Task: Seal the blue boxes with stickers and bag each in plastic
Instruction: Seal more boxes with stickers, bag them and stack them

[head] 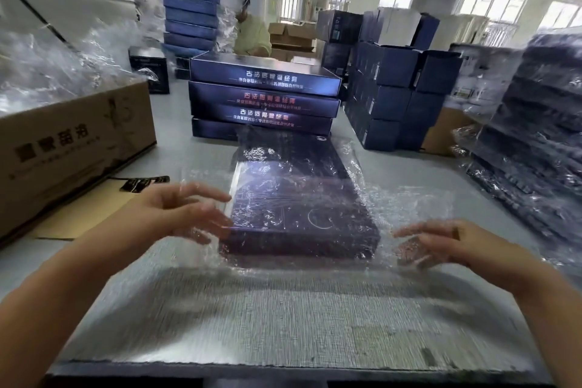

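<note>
At the middle of the table [283, 324], a little toward its near edge, the box [302, 198] is laid flat with its long side running away from the person, already inside the bag [409, 208], whose loose film is seen wrinkled over the lid and spread wide to both sides. The left hand [185, 211] is held at the near left corner of the box, its fingers [217, 217] straight and spread, their tips touching the box's side through the film; nothing is pinched. The right hand [441, 242] is held just beside the near right corner, apart from the box, fingers loosely extended with film draped over them. No pinch is seen there either, though motion blur makes this less sure. The step in hand is judged to be the finishing of the bagging: the slack must be gathered and the open end closed. It would be done best if the film were drawn taut from both sides at once — evenly, so the box is not skewed — and the excess folded under the near end. Whether a sticker has been set on this box cannot be told. Behind it, toward the far edge, a stack [264, 98] of unbagged boxes is waiting — much of the task is judged to be left.
</note>
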